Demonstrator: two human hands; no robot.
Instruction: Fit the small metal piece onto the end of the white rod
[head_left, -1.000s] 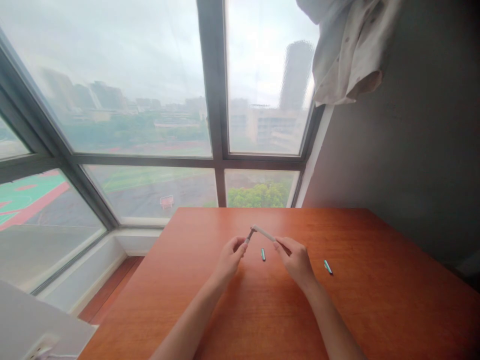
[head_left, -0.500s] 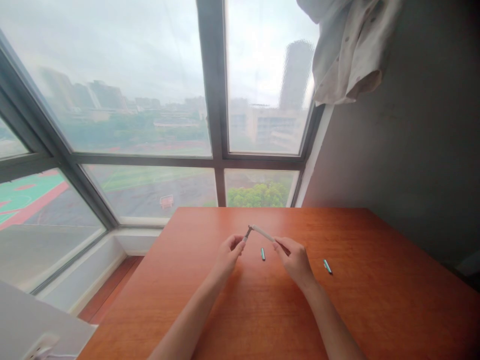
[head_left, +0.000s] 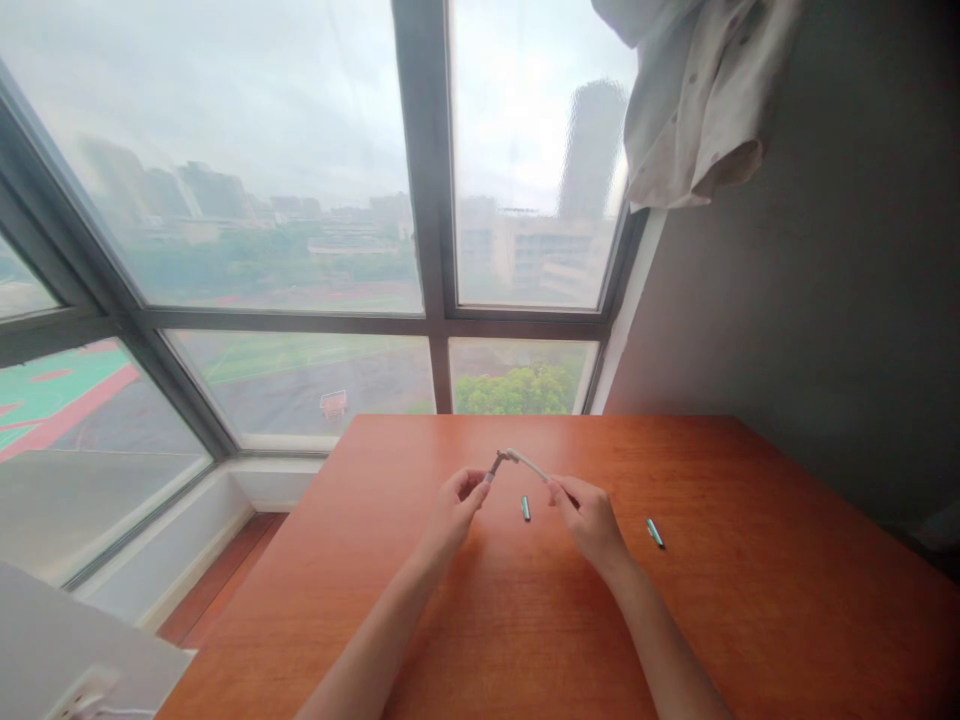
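My left hand [head_left: 459, 503] is closed around a slim grey-and-dark handle [head_left: 494, 466] that has a small crosswise end, like a razor handle. My right hand [head_left: 583, 513] pinches a thin whitish stick [head_left: 533, 466] shaped like a toothbrush, its dark rear end partly hidden by the fingers. The far ends of both things meet or nearly meet above the table; whether they touch is too small to tell. Between the hands lies a small teal-and-dark strip-shaped piece [head_left: 526, 508], like a razor cartridge. A similar piece [head_left: 655, 533] rests right of my right hand.
The reddish-brown wooden table [head_left: 510, 630] extends under both forearms. Beyond its far edge stand window panes with grey frames [head_left: 429, 200]. A pale shirt [head_left: 701, 110] hangs at the upper right against a grey wall [head_left: 825, 300]. Part of a socket [head_left: 79, 695] shows at lower left.
The whitish stick in my right hand has turned slightly, and its far end has shifted a little against the handle's end. My left hand and both loose pieces have stayed put.
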